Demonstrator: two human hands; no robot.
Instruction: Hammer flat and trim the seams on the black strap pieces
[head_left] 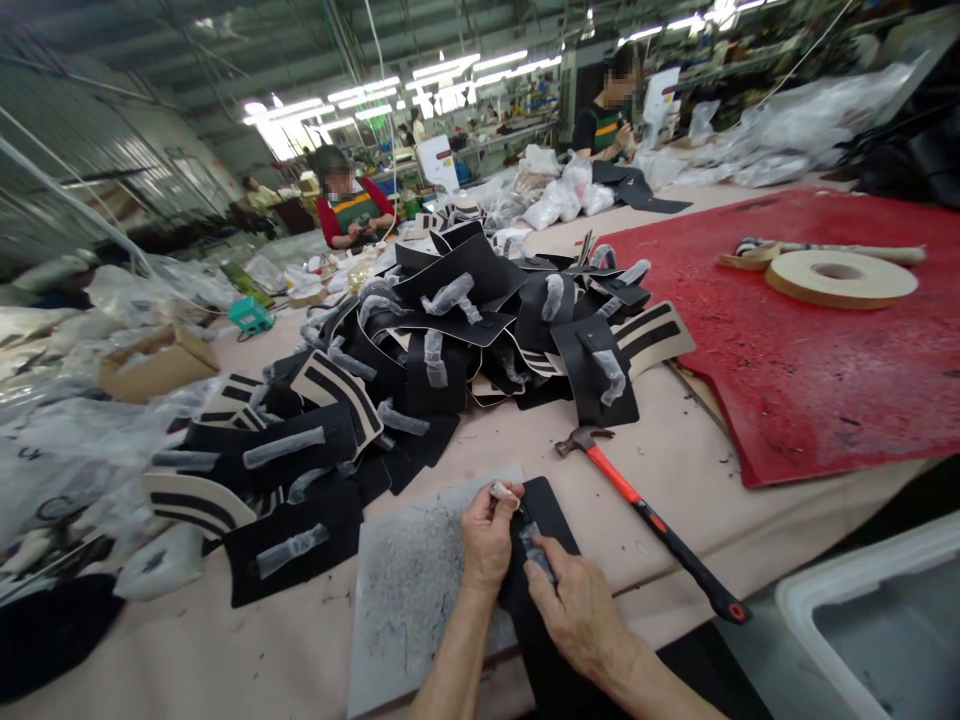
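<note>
Black panel (pixel 554 522) beneath right fingers (pixel 555 553) clamped on strap (pixel 529 533), left fingers (pixel 505 508) pinching white stub (pixel 502 491)

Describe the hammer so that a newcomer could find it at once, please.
On the right of the table spreads a big red sheet. Between that sheet and the grey board, the hammer lies slantwise, its head toward the heap of black pieces. Its long orange-and-black handle sets it apart from those broad pieces.

Markings show nowhere readable — neither words nor numbers.
</note>
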